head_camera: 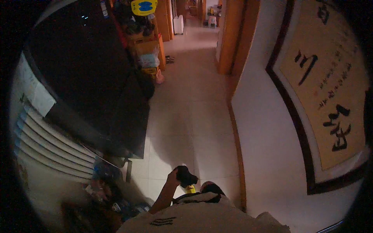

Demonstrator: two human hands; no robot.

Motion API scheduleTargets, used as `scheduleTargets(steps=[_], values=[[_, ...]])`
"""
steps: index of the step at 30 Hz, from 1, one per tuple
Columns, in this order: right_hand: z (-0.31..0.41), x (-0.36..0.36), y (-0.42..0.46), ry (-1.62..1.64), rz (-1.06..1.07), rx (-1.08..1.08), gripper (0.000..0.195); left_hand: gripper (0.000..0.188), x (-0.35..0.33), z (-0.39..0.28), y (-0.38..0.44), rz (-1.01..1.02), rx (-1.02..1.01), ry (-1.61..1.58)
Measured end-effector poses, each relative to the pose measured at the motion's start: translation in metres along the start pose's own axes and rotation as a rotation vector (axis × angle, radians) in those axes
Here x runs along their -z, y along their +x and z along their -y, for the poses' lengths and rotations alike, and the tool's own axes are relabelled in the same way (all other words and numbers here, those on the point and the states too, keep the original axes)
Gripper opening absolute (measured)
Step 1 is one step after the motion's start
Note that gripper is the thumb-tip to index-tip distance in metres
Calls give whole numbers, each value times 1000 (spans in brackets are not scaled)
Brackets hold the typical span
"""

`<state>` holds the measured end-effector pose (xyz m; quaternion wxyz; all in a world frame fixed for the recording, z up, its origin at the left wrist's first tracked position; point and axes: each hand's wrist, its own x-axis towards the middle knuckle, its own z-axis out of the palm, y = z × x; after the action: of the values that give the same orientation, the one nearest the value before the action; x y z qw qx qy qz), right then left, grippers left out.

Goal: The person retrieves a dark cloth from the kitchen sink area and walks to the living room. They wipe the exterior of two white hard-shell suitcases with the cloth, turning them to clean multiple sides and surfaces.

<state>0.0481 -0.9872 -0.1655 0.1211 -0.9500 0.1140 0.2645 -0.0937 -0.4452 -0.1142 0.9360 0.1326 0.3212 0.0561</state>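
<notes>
My left hand (173,176) is held low in front of my body, gripping a black bundled item (186,176), perhaps cloth; the dim light hides its detail. Just below that item shows a bright yellow thing (191,189), mostly covered, which I cannot identify. My right hand is out of view. My light-coloured shirt (198,214) fills the bottom middle. Before me runs a pale tiled floor (172,116) along a hallway.
A large black appliance or cabinet (87,72) stands at left, above piled items (116,201). Framed calligraphy (300,131) hangs on the right wall. Farther along are a cluttered shelf (145,40), shoes (169,59), a white suitcase (178,25) and a stool (212,21).
</notes>
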Motion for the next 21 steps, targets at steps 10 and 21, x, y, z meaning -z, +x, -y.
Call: scheduleTargets(steps=[10, 21], values=[[227, 31, 188, -24, 167, -14, 63, 19, -35, -152, 136, -453, -548, 726], [690, 105, 464, 33, 147, 794, 52, 12, -73, -298, 199, -1113, -171, 1264]])
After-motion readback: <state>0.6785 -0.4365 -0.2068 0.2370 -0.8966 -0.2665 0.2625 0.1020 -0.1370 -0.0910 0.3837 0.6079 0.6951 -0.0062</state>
